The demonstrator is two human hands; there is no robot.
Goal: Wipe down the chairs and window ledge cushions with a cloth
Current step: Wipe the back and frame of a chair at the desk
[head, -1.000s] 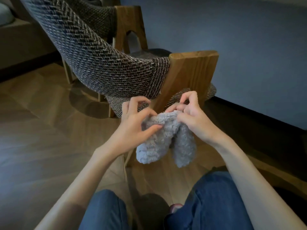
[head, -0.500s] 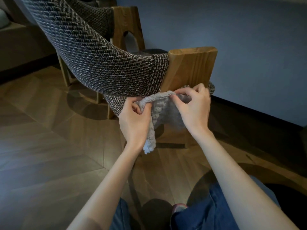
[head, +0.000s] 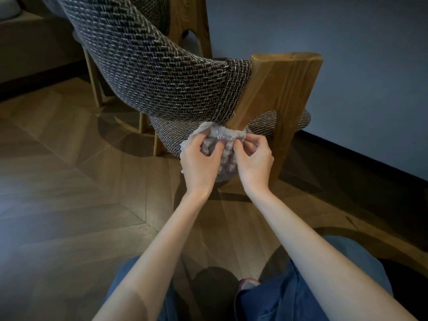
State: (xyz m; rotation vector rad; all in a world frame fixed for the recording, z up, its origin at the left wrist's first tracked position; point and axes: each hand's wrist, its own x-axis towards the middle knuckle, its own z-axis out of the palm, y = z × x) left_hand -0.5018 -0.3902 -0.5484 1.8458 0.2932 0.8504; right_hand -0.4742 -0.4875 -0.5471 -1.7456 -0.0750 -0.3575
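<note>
The cloth (head: 228, 137), grey and fluffy, is bunched against the chair (head: 150, 66) just where the woven seat (head: 168, 135) meets the wooden leg (head: 280, 96). Both hands hold it. The left hand (head: 199, 164) has curled fingers dug into its near side, and the right hand (head: 253, 165) pinches its upper edge beside the leg. A loose corner hangs below the left hand.

The main risk is poor coverage. Wadded like this, the cloth touches the joint with only a small patch, so the crevice between fabric and wood could be skipped. Its looped pile might also catch on the coarse weave or the leg's edge and drag out of the pinch onto the floor (head: 69, 193). A hard push on the leg could make the chair slide on the smooth boards.

A pale shape (head: 8, 9) at the top left may be a ledge cushion, but it is too cropped to tell.
</note>
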